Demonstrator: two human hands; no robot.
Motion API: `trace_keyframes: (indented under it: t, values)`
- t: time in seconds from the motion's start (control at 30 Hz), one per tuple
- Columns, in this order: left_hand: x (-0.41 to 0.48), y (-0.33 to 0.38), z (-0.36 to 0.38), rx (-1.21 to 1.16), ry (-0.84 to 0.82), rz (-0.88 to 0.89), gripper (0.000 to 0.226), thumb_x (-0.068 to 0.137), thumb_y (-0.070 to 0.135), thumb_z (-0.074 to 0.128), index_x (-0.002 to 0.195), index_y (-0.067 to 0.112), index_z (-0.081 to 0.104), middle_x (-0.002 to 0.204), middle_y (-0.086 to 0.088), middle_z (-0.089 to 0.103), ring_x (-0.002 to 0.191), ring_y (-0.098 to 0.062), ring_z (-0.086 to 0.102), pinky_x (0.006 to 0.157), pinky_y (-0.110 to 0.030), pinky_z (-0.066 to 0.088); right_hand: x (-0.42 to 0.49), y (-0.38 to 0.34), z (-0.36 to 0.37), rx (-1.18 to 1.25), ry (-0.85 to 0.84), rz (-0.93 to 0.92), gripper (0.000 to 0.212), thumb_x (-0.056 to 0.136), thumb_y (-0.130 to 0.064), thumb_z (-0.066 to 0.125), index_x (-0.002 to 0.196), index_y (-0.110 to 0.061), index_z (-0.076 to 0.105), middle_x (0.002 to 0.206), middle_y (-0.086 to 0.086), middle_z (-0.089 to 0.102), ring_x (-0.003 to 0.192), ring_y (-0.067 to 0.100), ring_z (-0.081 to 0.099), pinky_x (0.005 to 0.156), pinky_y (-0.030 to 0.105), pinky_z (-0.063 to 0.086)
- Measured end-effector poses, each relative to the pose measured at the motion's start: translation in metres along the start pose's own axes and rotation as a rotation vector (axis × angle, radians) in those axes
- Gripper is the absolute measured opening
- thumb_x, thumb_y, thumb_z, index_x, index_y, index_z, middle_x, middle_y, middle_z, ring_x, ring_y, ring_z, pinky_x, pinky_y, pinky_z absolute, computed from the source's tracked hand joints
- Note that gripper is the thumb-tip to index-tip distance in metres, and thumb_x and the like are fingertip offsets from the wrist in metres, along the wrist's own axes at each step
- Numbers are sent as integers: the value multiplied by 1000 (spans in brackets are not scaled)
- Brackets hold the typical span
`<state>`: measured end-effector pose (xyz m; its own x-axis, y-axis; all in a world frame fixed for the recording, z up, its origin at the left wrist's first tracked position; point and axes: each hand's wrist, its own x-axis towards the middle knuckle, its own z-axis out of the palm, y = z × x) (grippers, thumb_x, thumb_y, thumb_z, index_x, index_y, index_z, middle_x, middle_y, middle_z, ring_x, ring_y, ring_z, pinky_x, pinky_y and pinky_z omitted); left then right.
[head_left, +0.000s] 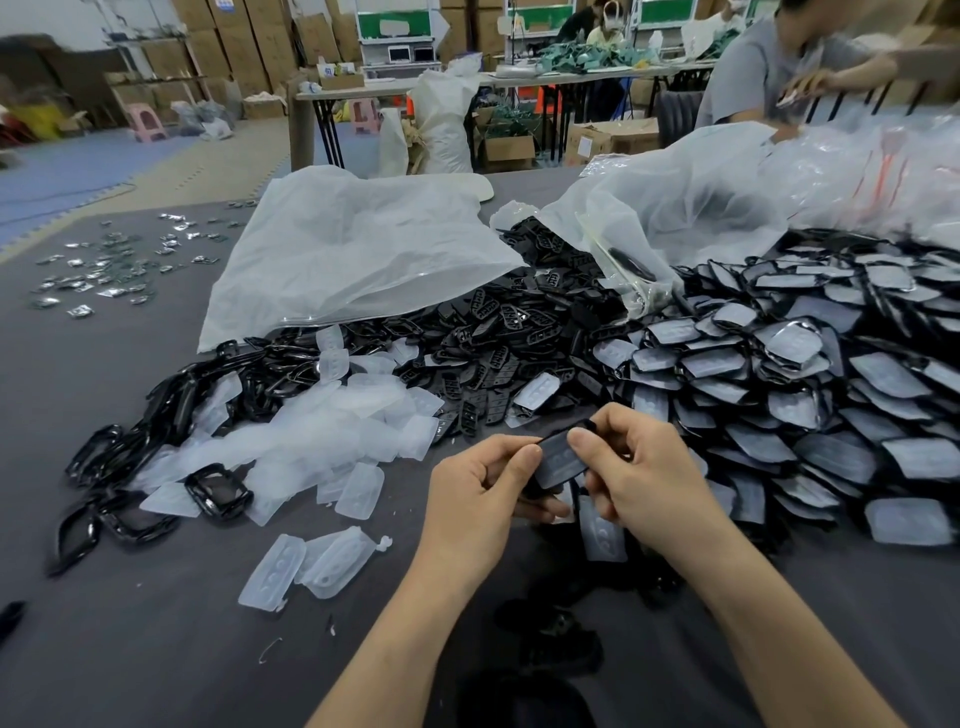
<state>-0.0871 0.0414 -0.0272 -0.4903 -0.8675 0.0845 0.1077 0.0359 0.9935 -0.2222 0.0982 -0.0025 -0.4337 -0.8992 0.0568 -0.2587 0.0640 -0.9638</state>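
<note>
left hand and right hand both pinch one black fob shell. Big finished-looking heap right of them, loads of loose clear pads to their left, so nowhere near done imo.

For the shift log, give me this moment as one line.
left hand: pinches shell | right hand: pinches same shell | pads: heaped left on table | padded shells: piled right

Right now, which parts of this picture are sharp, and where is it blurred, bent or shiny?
In the head view, the left hand and right hand and the black part they pinch look fairly sharp; the other person's arm at top right is motion-blurred; the clear bags below it glare white; the wide lens makes the stacked boxes at top left lean.
</note>
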Motion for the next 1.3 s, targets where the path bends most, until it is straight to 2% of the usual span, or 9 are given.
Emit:
trace_keyframes:
  t: [0.23, 0.6, 0.73, 1.1, 1.23, 1.3]
  values:
    - [1, -1, 0, 55, 33, 23, 22, 98, 13, 52, 84, 14, 68, 61, -4, 69, 51, -21, 69, 48, -22, 53, -3, -2, 3, 11, -63, -4, 16, 96, -12, 52, 82, -13, 58, 47, -3, 51, 37, 7, 45, 38, 18, 37]
    - [1, -2, -1, 95, 63, 14, 24, 95, 9, 57, 75, 18, 66, 55, 1, 65, 48, -21, 67, 45, -20, 50, -2, 4, 6, -48, -45, -57, 17, 95, -12, 54, 80, -16, 60, 45, -3, 52, 36, 8, 46, 39, 18, 37]
    - [1, -1, -2, 178, 72, 62, 25, 94, 8, 58, 72, 19, 63, 50, 6, 62, 45, -12, 64, 44, -16, 47, -2, 4, 6, -48, -63, -68, 16, 95, -13, 55, 81, -16, 60, 45, -2, 53, 36, 9, 46, 39, 18, 37]
    - [1, -1, -5, 187, 29, 39, 21, 94, 13, 59, 73, 13, 61, 53, -2, 64, 38, -12, 57, 40, -18, 43, -4, 4, 12, -7, -143, -10, 14, 99, -12, 48, 87, -14, 55, 48, 4, 60, 32, 15, 45, 36, 19, 34]
    - [4, 0, -2, 247, 26, 75, 21, 93, 14, 60, 72, 15, 61, 45, 8, 55, 38, -2, 46, 41, -11, 36, -1, 2, 8, -36, -153, -36, 16, 99, -12, 48, 85, -18, 56, 47, 4, 59, 32, 15, 44, 37, 20, 35]
    - [3, 0, -1, 272, 16, 74, 22, 93, 16, 60, 71, 14, 62, 44, 8, 52, 36, -2, 43, 40, -12, 33, -2, 2, 7, -42, -156, -55, 18, 98, -12, 49, 84, -18, 57, 47, 4, 58, 32, 16, 44, 36, 20, 35]
